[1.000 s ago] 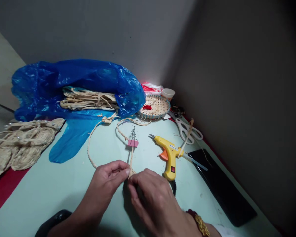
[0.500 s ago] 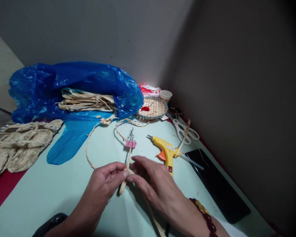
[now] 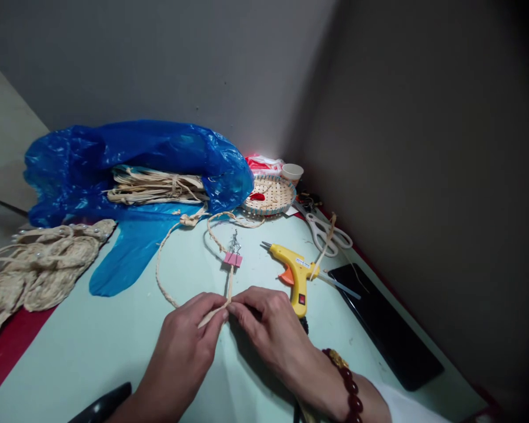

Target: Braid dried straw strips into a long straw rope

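Observation:
A pale plant-fibre braid [image 3: 230, 283] runs toward me from a pink binder clip [image 3: 233, 259] standing on the table. My left hand [image 3: 183, 343] pinches the braid's near end between thumb and forefinger, and a flat strand [image 3: 212, 316] crosses its fingers toward the left. Close against it, my right hand [image 3: 275, 338] is closed at the same spot, its thumb and forefinger meeting on the fibre. Beyond the clip the braided cord [image 3: 158, 267] curves over the table and also loops near the basket. The exact crossing of strands is hidden by the fingertips.
To the right lie a yellow glue gun [image 3: 296, 267], white-handled scissors [image 3: 321, 232] and a black phone-like slab [image 3: 392, 329]. Behind are a blue plastic bag [image 3: 158, 141] holding a fibre bundle [image 3: 158, 187], a woven basket [image 3: 273, 202] and a cup [image 3: 292, 171]. Beaded woven pieces [image 3: 48, 264] lie left.
My right hand opened partly around the braid, then closed in beside my left fingertips. A folded strand that pointed down toward me now lies leftward across my left hand.

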`<state>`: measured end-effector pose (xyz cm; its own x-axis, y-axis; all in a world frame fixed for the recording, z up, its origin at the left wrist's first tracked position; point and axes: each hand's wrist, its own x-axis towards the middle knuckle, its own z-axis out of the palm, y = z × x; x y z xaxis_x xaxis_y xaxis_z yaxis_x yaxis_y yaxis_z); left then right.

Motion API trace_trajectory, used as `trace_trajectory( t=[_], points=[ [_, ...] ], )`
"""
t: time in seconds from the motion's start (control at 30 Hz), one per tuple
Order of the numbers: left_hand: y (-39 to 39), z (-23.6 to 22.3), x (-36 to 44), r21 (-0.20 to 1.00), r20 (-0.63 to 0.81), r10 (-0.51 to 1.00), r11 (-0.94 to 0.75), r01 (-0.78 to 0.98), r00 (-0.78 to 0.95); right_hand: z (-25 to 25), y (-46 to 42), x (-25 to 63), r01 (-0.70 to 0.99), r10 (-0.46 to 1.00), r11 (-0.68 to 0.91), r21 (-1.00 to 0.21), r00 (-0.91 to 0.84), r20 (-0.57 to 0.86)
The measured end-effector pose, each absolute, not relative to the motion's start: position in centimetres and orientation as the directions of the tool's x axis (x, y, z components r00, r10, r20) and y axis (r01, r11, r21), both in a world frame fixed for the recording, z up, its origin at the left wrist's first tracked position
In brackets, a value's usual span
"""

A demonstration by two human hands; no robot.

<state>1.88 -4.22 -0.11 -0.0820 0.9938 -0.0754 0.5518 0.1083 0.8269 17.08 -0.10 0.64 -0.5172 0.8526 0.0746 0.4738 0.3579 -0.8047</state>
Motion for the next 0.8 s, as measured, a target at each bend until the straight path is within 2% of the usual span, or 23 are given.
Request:
trace_trajectory(
  t=[0.13, 0.23, 0.37, 0.47, 0.57, 0.7, 0.8],
  points=[
    [-4.3, -0.2, 1.7, 0.694, 0.121, 0.993, -0.092, 0.714, 0.011, 0.1, 0.1, 16.9, 0.467, 0.889, 0.313, -0.827, -0.451, 0.081],
    [-4.5, -0.3, 1.5, 0.550, 0.276, 0.958, -0.228, 0.803, 0.083, -0.1, 0.0, 16.9, 0.456, 0.901, 0.299, -0.838, -0.425, 0.090],
    [-5.7, -1.5, 1.2, 0.319, 0.455, 0.859, -0.404, 0.857, 0.235, -0.2, -0.2, 16.9, 0.413, 0.894, 0.292, -0.863, -0.440, 0.092],
    [-6.5, -2.5, 1.3, 0.072, 0.558, 0.722, -0.533, 0.843, 0.409, -0.2, -0.1, 17.0, 0.341, 0.885, 0.200, -0.918, -0.465, 0.021],
    [-6.7, -2.5, 1.9, -0.113, 0.539, 0.664, -0.553, 0.825, 0.518, -0.1, 0.2, 17.3, 0.238, 0.849, 0.062, -0.969, -0.524, -0.074],
    [-6.6, -1.4, 3.0, -0.227, 0.486, 0.701, -0.475, 0.850, 0.522, 0.1, 0.6, 17.6, 0.136, 0.809, -0.090, -0.987, -0.568, -0.152],
    [-6.6, -1.4, 3.5, -0.267, 0.481, 0.694, -0.466, 0.844, 0.536, 0.3, 0.6, 17.5, 0.073, 0.794, -0.158, -0.985, -0.584, -0.170]
  ],
)
